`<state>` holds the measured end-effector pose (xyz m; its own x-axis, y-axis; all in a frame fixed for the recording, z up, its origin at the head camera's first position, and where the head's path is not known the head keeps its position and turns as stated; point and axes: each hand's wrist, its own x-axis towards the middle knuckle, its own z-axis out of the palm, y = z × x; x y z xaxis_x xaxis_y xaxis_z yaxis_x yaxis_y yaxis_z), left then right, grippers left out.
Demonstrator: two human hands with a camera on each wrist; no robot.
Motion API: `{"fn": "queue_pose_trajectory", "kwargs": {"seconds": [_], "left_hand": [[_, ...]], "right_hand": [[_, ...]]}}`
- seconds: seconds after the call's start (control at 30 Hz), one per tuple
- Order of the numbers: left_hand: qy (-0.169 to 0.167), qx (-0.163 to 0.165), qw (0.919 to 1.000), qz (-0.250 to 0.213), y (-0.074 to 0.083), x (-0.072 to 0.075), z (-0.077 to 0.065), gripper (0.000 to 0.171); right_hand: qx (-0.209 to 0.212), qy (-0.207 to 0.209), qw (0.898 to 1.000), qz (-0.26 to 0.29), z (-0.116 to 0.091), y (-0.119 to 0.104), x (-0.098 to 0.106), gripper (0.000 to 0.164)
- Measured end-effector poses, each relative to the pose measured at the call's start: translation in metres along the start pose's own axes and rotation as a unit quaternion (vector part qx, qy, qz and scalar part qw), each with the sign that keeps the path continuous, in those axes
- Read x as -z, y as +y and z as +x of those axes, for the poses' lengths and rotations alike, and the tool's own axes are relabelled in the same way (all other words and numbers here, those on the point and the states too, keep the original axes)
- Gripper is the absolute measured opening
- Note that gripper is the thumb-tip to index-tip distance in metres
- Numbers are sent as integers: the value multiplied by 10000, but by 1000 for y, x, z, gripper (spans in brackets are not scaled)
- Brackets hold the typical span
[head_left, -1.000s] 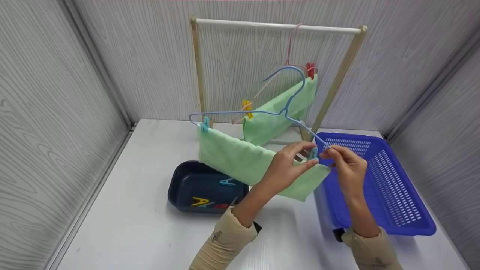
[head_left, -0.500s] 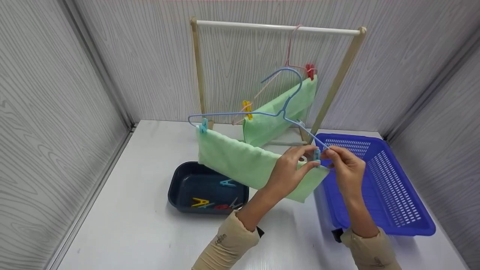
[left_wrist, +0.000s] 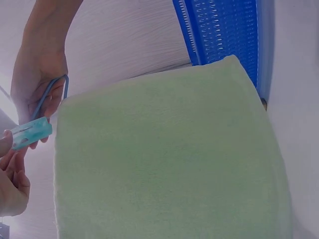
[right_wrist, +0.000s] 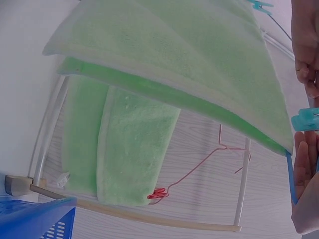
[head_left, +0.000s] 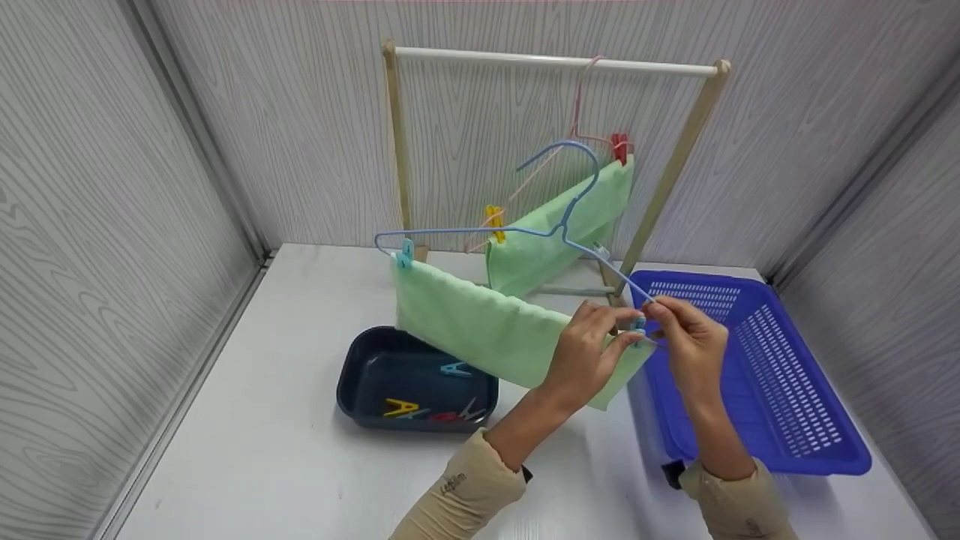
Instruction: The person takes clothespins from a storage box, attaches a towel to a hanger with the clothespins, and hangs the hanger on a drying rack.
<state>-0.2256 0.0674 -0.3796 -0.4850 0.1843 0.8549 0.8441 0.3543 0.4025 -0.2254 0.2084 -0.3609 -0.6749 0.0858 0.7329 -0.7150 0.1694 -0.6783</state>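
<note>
My left hand [head_left: 589,352] pinches a light blue clothespin [head_left: 638,330] between thumb and fingertips, at the right end of a folded green towel [head_left: 480,315]. The towel drapes over the lower bar of a blue wire hanger [head_left: 480,231], whose right corner my right hand [head_left: 696,349] grips. At the towel's left end, a second light blue clothespin [head_left: 405,253] is clipped on. In the left wrist view the pinched clothespin [left_wrist: 32,133] lies just beside the towel edge [left_wrist: 60,164]. The right wrist view shows the towel [right_wrist: 179,59] folded in two layers.
Behind stands a drying rack with a white rod [head_left: 487,56]. A pink hanger [head_left: 578,105] on it carries another green towel [head_left: 555,232] with red and yellow clothespins. A dark tray [head_left: 360,349] with several clothespins sits left, a blue basket [head_left: 814,330] right.
My left hand has moved slightly right and down with the clothespin, closer to my right hand. The blue hanger has shifted slightly left and down, still gripped.
</note>
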Motion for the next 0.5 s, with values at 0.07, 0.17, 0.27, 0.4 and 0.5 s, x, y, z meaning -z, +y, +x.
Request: {"fn": "queue_pose_trajectory", "kwargs": {"seconds": [0.07,0.17,0.27,0.4,0.5], "left_hand": [[79,-94,9999,-17,-1,-2,-1,18],[188,-231,9996,4,-2,-4,-2,16],[238,-409,9988,131,-3,-5,-1,13],[139,-568,9978,318,-6,-8,-1,9],[-3,-536,9977,407,-8,-10,-2,7]], "right_hand": [[36,-42,10000,-58,0,-7,-2,10],[75,-86,9999,-58,-1,-14,-4,10],[94,-138,9999,24,-1,-15,-4,10],[102,-218,9993,287,0,-12,-3,12],[95,-272,9984,491,-1,-9,-3,15]]}}
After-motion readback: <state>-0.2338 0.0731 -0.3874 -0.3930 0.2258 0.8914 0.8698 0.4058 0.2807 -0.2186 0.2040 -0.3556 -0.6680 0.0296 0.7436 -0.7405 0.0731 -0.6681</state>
